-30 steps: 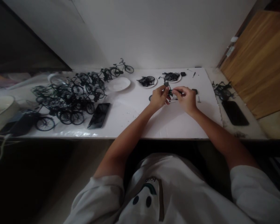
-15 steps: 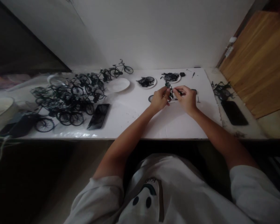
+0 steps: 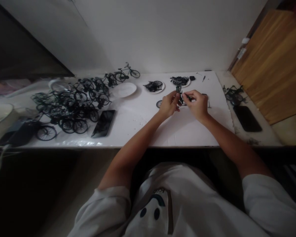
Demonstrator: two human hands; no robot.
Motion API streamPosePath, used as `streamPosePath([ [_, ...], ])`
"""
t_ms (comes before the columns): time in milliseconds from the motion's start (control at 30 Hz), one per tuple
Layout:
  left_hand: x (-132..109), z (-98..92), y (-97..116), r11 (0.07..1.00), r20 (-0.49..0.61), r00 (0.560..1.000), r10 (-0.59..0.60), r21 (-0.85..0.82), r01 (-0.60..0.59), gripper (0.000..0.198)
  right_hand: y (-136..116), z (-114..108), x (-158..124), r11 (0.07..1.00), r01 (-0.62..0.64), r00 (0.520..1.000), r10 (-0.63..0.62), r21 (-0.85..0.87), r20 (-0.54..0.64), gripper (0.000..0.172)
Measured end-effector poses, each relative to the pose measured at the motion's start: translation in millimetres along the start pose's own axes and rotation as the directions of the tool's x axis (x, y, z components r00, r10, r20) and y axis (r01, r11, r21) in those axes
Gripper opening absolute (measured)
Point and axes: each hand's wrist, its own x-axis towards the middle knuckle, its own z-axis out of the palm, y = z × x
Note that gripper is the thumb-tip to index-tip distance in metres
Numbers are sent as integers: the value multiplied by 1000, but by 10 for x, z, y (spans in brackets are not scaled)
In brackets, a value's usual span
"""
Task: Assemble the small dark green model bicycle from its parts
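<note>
Above the white board, my left hand (image 3: pixel 169 104) is closed around a dark model bicycle part (image 3: pixel 178 88), its upper end sticking up past the fingers. My right hand (image 3: pixel 197 104) meets it from the right, thumb and fingers pinched at the part's side. A short dark piece shows within the right hand's grip, too small to identify. Just left of the left hand, a small spoked wheel (image 3: pixel 159 104) lies on the board, partly hidden by that hand.
Many model bicycles (image 3: pixel 80 95) crowd the left side. Behind my hands are white plates of dark parts, one holding wheels (image 3: pixel 154 86). An empty-looking white plate (image 3: pixel 124 90), a phone (image 3: pixel 104 123) and another phone (image 3: pixel 247 118) flank the work area.
The bicycle part has tilted slightly between my hands. Both hands keep nearly the same place and grip; the whole view has shifted a little.
</note>
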Motion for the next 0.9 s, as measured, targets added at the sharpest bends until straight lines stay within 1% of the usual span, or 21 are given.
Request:
streamPosePath([
  [200, -21, 19, 50, 1000, -4, 1000, 4, -12, -4, 50, -63, -27, 1, 992, 50, 999, -49, -116, 17, 19],
  [300, -20, 33, 62, 1000, -17, 1000, -7, -13, 6, 49, -100, -28, -7, 986, 80, 997, -77, -144, 26, 17],
  [467, -12, 37, 53, 1000, -27, 1000, -7, -18, 7, 49, -124, -14, -24, 989, 83, 996, -78, -123, 45, 13],
  [600, -7, 24, 7, 1000, -19, 1000, 16, 8, -16, 50, -117, -5, -31, 993, 69, 997, -66, -93, 34, 15],
  [733, 0, 16, -28, 999, -19, 999, 44, 27, -44, 46, -100, 12, -39, 998, 40, 999, -39, -50, 24, 16],
  [900, 4, 34, -9, 1000, -4, 1000, -5, -9, 5, 44, -95, 18, -46, 1000, 14, 1000, -13, -26, 28, 17],
])
